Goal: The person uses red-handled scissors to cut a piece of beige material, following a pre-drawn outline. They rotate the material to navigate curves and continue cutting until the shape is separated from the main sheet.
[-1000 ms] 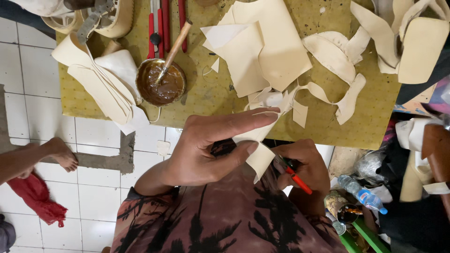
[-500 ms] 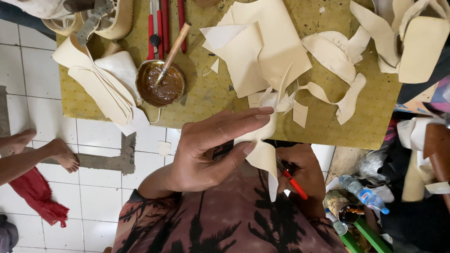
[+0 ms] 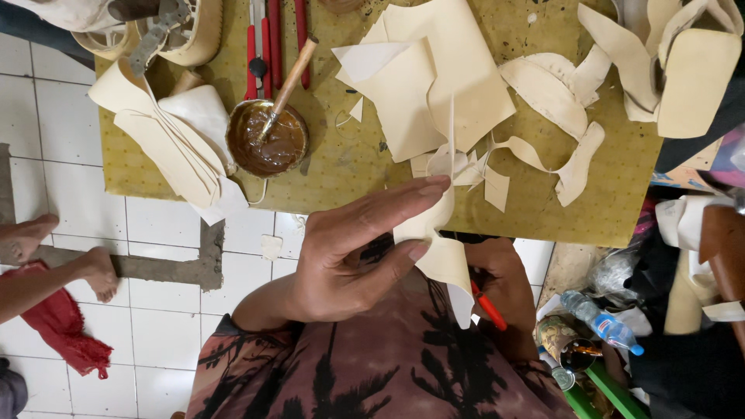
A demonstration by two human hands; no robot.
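A: Status on left hand (image 3: 349, 256)?
B: Raised over the lap, fingers stretched flat, thumb pressing a cream cut piece (image 3: 434, 252) against them. Grip closed on that piece, pinch style.

A: Right hand (image 3: 504, 283)?
B: Mostly hidden behind the piece. Wrapped round a red-handled tool (image 3: 489, 306), looks like scissors, blade end not visible. Grip closed on the handle.

A: Where exactly is the piece?
B: Held in the air just below the near edge of the yellow tabletop (image 3: 349, 167), above the patterned shirt. Thin strip running up from it, tip over the tabletop.

A: Progress?
B: Judging by layout: mid-trim. Plenty already cut — curled offcuts (image 3: 555, 147) and larger cream sheets (image 3: 434, 77) spread on the tabletop, stacked shaped pieces (image 3: 171, 147) on the left. Held piece not finished by the look of it, strip not yet separated.

A: Glue?
B: Bowl of brown adhesive (image 3: 268, 140) with a wooden-handled brush (image 3: 287, 81) standing in it, well apart from both hands. No sign of glue on the held piece.

A: Anything else?
B: Bare feet of another person (image 3: 54, 252) on the tiled floor, left side.
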